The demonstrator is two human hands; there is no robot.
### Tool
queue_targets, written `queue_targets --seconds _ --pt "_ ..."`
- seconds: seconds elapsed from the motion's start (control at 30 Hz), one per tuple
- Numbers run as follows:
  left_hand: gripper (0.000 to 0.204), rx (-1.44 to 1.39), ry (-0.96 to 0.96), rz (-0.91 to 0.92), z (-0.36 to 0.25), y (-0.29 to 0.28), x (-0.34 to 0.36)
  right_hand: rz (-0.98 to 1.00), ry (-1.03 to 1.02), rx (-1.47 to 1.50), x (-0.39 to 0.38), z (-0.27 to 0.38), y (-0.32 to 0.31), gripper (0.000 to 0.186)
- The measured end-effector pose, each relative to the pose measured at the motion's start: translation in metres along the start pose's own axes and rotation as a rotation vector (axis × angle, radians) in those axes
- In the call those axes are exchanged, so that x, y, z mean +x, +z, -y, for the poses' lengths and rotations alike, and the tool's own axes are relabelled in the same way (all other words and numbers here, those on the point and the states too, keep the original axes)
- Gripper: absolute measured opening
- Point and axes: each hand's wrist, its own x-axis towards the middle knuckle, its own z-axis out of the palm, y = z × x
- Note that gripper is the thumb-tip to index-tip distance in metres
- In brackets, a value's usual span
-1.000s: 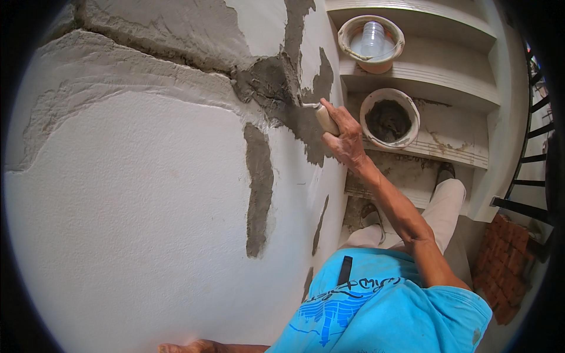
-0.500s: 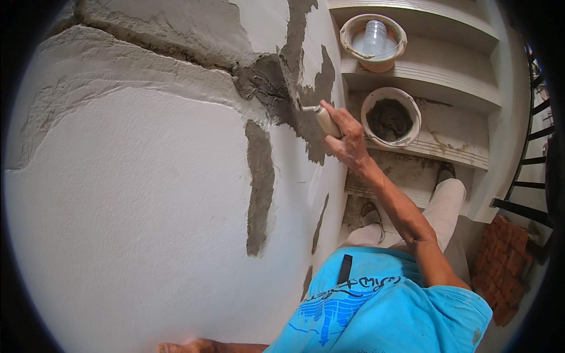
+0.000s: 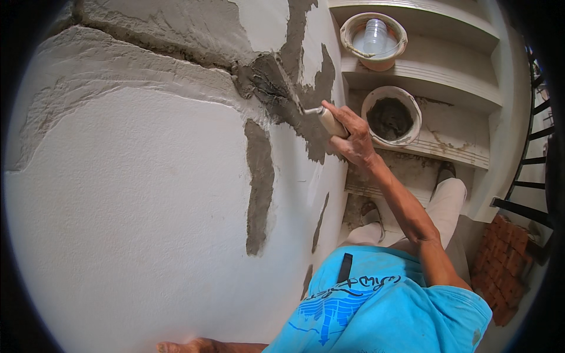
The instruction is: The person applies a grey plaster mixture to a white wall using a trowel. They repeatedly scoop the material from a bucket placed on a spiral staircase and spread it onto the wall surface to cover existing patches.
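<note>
My right hand is closed around the pale handle of a trowel. The narrow metal blade, seen nearly edge-on, lies against dark wet mortar on the wall. This mortar sits where a rough grey crack meets the patched strip by the corner. Low at the picture's edge, my left hand lies against the white wall with its visible fingers stretched out and nothing seen in it; part of it is cut off. Right of the trowel hand stands a white bucket of grey mortar.
A second bucket, with a clear plastic container in it, stands a step higher on the stairs. My feet are on the lower steps. Black railing bars run along the right, with stacked reddish bricks below.
My right hand has shifted slightly right and down, and the trowel has tilted a little with its blade still at the wet mortar. My left hand stays in place.
</note>
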Motion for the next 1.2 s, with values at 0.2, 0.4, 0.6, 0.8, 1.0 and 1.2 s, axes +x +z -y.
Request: queue_targets --seconds 0.2,0.4,0.6,0.8,1.0,1.2 --pt "0.073 -0.003 0.017 0.004 0.002 -0.001 0.0 -0.003 -0.045 -0.075 0.017 -0.002 0.005 0.079" --pt "0.073 0.012 -0.01 0.009 -0.002 -0.001 0.0 0.106 -0.104 -0.095 -0.005 0.008 -0.005 0.085" --pt "0.073 -0.002 -0.018 0.003 -0.003 0.0 0.0 -0.021 -0.103 -0.131 0.017 0.007 -0.003 0.083" --pt "0.072 0.019 0.005 0.016 -0.002 -0.002 0.001 0.103 -0.115 -0.124 0.012 0.006 -0.011 0.083" --pt "0.072 0.013 0.005 0.011 0.0 -0.001 -0.002 0.177 -0.014 0.01 -0.01 0.01 -0.031 0.089" --pt "0.073 -0.01 0.02 0.005 0.004 -0.002 -0.002 0.028 0.023 -0.074 -0.028 0.001 -0.007 0.084"
